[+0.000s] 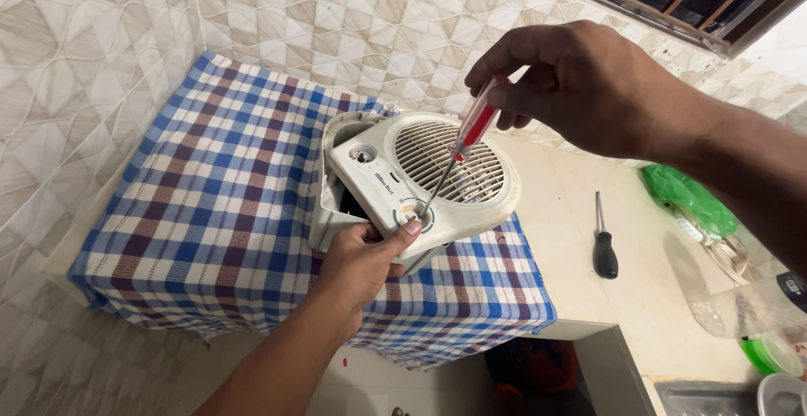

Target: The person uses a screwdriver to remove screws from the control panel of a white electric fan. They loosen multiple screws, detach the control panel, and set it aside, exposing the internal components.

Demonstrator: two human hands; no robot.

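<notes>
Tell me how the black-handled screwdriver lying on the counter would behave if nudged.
The black-handled screwdriver would probably roll, since its handle looks rounded and it lies free on the smooth counter. It looks stiff and likely handle-heavy, with a thin metal shaft and thicker handle.

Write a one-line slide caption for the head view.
Right hand sets a red-handled screwdriver into a white fan heater steadied by the left hand on a checked cloth.
</notes>
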